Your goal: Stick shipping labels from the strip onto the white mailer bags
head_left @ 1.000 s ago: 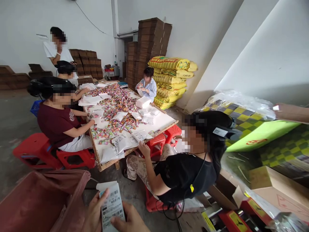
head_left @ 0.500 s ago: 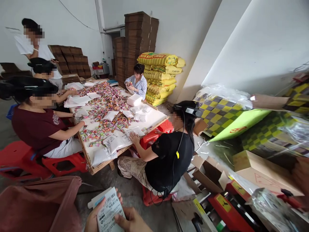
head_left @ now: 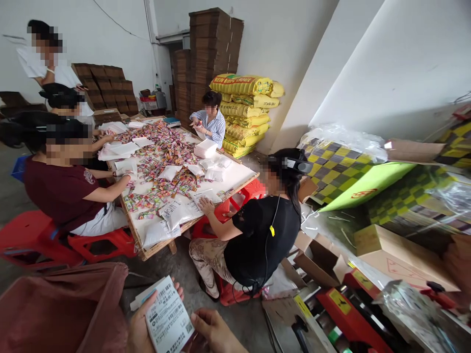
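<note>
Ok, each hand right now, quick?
Left hand: closed on a stack of white, rectangular printed paper labels.
Right hand: thumb at the stack's edge; whether it grips can't be told.

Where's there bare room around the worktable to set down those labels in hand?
The white table is bare at its right corner, between the white packets and wooden edge. Grey floor shows beyond the held labels, between maroon bin and co-worker in black. Crowded: the table's middle, under loose sachets, and its near corner, under labelled packets.

White table (head_left: 237,179), white pouches (head_left: 176,215), apparently small sachets (head_left: 162,142)
</note>
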A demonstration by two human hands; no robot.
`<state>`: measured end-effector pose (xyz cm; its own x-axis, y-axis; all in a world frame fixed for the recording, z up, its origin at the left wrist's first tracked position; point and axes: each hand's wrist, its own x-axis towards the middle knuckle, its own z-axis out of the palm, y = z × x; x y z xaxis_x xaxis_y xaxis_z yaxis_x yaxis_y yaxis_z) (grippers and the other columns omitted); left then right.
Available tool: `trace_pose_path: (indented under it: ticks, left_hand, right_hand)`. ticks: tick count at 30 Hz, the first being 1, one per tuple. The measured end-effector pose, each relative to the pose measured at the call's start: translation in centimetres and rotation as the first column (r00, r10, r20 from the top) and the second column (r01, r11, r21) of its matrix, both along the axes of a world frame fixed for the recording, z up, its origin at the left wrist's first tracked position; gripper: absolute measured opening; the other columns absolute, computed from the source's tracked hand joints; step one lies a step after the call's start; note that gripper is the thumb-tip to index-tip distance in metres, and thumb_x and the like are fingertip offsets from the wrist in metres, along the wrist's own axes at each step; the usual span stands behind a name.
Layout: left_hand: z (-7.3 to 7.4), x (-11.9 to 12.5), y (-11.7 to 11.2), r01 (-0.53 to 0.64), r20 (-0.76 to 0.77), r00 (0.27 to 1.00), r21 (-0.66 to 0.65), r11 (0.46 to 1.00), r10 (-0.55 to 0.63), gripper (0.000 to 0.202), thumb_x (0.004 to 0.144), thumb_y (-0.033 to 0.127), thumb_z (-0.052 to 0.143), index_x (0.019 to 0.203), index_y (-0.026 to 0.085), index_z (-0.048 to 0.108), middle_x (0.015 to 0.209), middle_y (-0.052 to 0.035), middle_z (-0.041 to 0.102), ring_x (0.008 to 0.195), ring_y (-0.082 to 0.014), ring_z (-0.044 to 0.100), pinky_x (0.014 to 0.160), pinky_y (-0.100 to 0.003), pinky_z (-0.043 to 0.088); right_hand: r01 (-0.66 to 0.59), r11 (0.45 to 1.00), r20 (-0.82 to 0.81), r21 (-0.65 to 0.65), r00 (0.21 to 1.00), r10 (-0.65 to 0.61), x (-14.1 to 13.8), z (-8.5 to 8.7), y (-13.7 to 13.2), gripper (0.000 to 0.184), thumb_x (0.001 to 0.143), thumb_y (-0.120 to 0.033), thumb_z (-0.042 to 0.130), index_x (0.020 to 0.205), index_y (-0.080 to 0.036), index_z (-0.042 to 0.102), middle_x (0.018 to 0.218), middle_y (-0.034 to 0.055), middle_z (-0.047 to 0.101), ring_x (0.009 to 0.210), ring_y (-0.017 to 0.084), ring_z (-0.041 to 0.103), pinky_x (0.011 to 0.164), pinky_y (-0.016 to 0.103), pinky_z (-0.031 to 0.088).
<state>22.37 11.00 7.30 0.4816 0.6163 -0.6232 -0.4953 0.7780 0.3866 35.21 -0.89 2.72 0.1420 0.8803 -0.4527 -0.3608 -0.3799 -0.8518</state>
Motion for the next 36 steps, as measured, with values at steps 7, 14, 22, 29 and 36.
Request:
trace_pose_path:
  ticks: [7,14,22,29,36]
  left_hand:
    - [0.2,-0.6,0.2,0.001,-0.056,0.998,-0.031,1.0,-0.003,0.038,0.084,0.02,0.054,0.118,0.022,0.069,0.115,-0.0115,0.072,0.109,-0.0315,0.066,0.098,-0.05,0.05]
    - [0.9,-0.5,0.3,-0.003,-0.034,0.999,-0.02,1.0,0.002,0.033,0.086,0.019,0.052,0.111,0.021,0.073,0.104,-0.0094,0.075,0.112,-0.0305,0.065,0.103,-0.05,0.045]
    - [0.5,-0.6,0.2,0.118,-0.052,0.992,0.046,0.992,-0.115,0.031,0.089,0.024,0.047,0.094,0.019,0.078,0.097,-0.0103,0.076,0.115,-0.0299,0.063,0.107,-0.05,0.04]
    - [-0.8,-0.7,0.4,0.123,0.042,0.991,0.078,0.989,-0.127,0.025,0.086,0.024,0.054,0.09,0.018,0.079,0.098,-0.0112,0.076,0.124,-0.0317,0.055,0.111,-0.049,0.035]
    - [0.2,-0.6,0.3,0.156,-0.056,0.986,0.023,0.987,-0.155,0.029,0.089,0.022,0.049,0.094,0.016,0.077,0.099,-0.0133,0.075,0.122,-0.0325,0.057,0.11,-0.054,0.034]
  right_hand:
    - [-0.006,0.998,-0.009,-0.061,1.0,0.006,0.3,-0.5,-1.0,0.068,0.059,-0.083,0.063,0.078,-0.019,0.057,0.062,0.0056,0.064,0.056,0.017,0.061,0.048,0.024,0.032]
    - [0.08,0.989,0.008,-0.126,0.997,-0.079,-0.1,-2.4,-1.0,0.053,0.064,-0.069,0.065,0.077,-0.018,0.058,0.063,0.0055,0.066,0.052,0.016,0.059,0.05,0.025,0.034]
    - [0.196,0.963,0.038,-0.184,0.981,-0.193,0.2,-3.8,-1.5,0.041,0.068,-0.056,0.066,0.076,-0.016,0.059,0.063,0.0062,0.065,0.048,0.014,0.054,0.047,0.026,0.033]
    - [0.261,0.942,0.04,-0.212,0.965,-0.258,0.4,-4.7,-1.9,0.037,0.073,-0.051,0.066,0.077,-0.015,0.058,0.061,0.0064,0.064,0.047,0.014,0.056,0.046,0.025,0.034]
    - [0.308,0.909,0.087,-0.281,0.951,-0.296,0.8,-7.3,-2.4,0.03,0.074,-0.043,0.067,0.071,-0.015,0.057,0.055,0.0038,0.061,0.043,0.012,0.053,0.046,0.024,0.036]
